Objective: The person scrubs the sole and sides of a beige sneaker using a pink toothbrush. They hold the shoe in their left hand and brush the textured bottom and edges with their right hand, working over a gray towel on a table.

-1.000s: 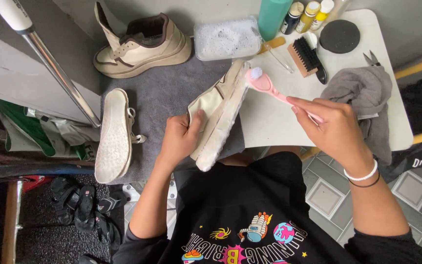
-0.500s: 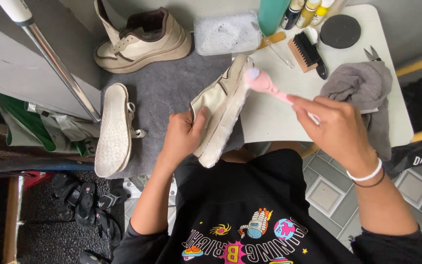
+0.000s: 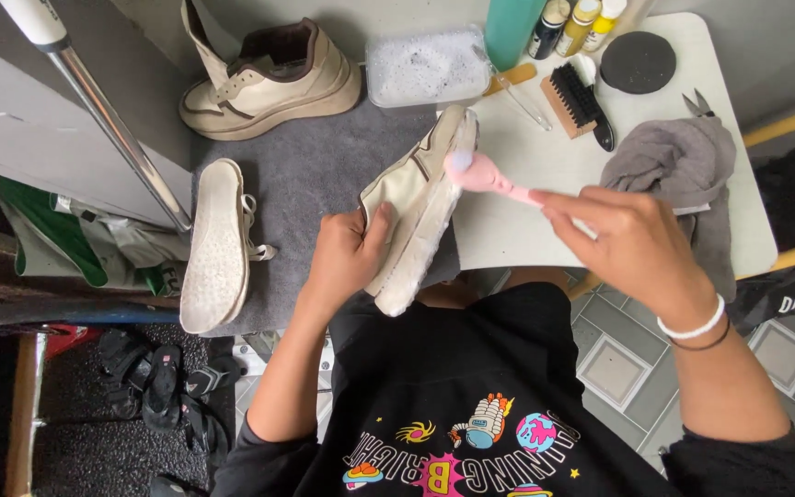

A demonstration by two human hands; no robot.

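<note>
My left hand [image 3: 347, 256] grips a cream sneaker [image 3: 416, 207] by its upper, holding it on its side with the foamy sole turned to the right. My right hand [image 3: 632, 244] holds a pink brush [image 3: 489, 177] by the handle. The brush head rests against the sole near the toe end. Both hands are over the seam between a grey mat [image 3: 324, 156] and a small white table [image 3: 545, 184].
Another cream sneaker [image 3: 269, 78] stands at the back of the mat and a third [image 3: 215, 244] lies sole-up on the left. On the table are a tub of foamy water [image 3: 427, 66], bottles [image 3: 563, 23], a black brush [image 3: 577, 99], a black round pad [image 3: 638, 63], scissors [image 3: 699, 103] and a grey cloth [image 3: 683, 166].
The pink brush has slid along the sole, from the toe tip a little down toward me. My left hand keeps the sneaker in about the same place.
</note>
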